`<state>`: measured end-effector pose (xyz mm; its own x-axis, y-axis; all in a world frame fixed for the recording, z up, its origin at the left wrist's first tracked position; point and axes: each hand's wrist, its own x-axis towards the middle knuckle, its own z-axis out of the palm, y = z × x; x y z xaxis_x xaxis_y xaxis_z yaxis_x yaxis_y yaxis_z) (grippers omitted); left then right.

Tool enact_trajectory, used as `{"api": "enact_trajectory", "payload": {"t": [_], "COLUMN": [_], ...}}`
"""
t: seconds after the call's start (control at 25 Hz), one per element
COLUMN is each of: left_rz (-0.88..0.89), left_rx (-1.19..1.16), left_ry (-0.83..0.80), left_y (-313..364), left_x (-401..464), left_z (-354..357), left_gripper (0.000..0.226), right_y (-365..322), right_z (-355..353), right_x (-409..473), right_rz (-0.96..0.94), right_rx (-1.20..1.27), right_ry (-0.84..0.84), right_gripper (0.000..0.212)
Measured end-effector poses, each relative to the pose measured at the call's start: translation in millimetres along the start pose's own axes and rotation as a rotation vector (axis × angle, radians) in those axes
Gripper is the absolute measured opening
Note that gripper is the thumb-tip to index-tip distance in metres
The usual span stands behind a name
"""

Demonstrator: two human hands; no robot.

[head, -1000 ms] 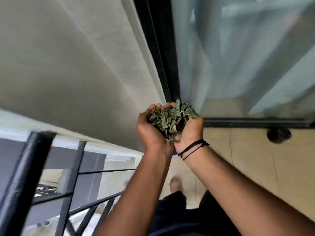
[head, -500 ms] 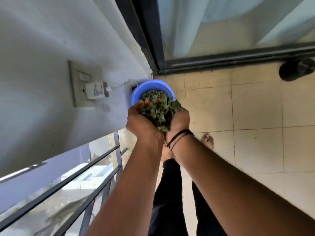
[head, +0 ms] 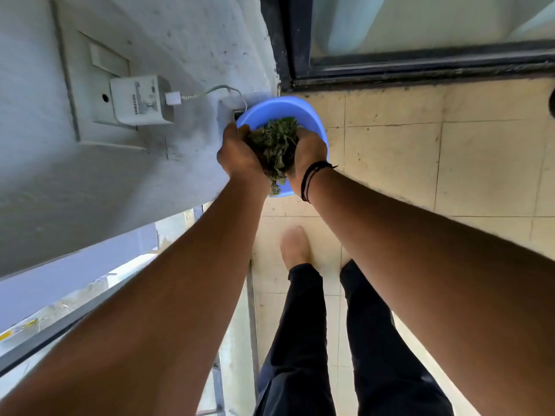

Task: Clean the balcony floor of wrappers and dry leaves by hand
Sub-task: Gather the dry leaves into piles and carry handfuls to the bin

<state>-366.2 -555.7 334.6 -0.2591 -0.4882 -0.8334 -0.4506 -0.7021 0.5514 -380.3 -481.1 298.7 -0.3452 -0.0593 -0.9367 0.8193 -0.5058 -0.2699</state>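
Now both hands cup a clump of dry leaves (head: 274, 145) directly over a blue bucket (head: 303, 112); the left hand (head: 238, 154) and right hand (head: 309, 151) press it from either side, fingers curled around it; the bucket stands on the tiled balcony floor (head: 450, 163), in the corner where the wall (head: 180, 34) meets the glass door's frame (head: 420, 67); a white charger (head: 139, 100) is plugged into the wall.

Dry leaves (head: 274, 145) between left hand (head: 238, 154) and right hand (head: 309, 154), over bucket (head: 282, 108); charger (head: 141, 100) on wall left; door frame (head: 420, 66) beyond; foot (head: 295, 246) nearer.
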Motion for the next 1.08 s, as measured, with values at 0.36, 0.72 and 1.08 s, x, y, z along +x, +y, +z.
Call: {"api": "enact_trajectory", "payload": {"t": [0.36,0.72,1.08], "left_rz": [0.047,-0.208,-0.333], "left_rx": [0.099,0.284,0.541], "left_ry": [-0.003,-0.120,-0.138], "left_y": [-13,-43,-90], "left_x": [23,8,-73], "left_z": [-26,-42,-26], "left_gripper": [0.039,0.025,0.023], "right_y": [-21,-15,-10], "right_z": [-27,-78,-144], "right_x": [-32,-13,-82], "right_rz": [0.033,-0.041,0.069], "right_rx": [-0.017,-0.063,-0.166], "right_ry": [-0.131,-0.006,0.118], "right_gripper": [0.050,0.042,0.036]}}
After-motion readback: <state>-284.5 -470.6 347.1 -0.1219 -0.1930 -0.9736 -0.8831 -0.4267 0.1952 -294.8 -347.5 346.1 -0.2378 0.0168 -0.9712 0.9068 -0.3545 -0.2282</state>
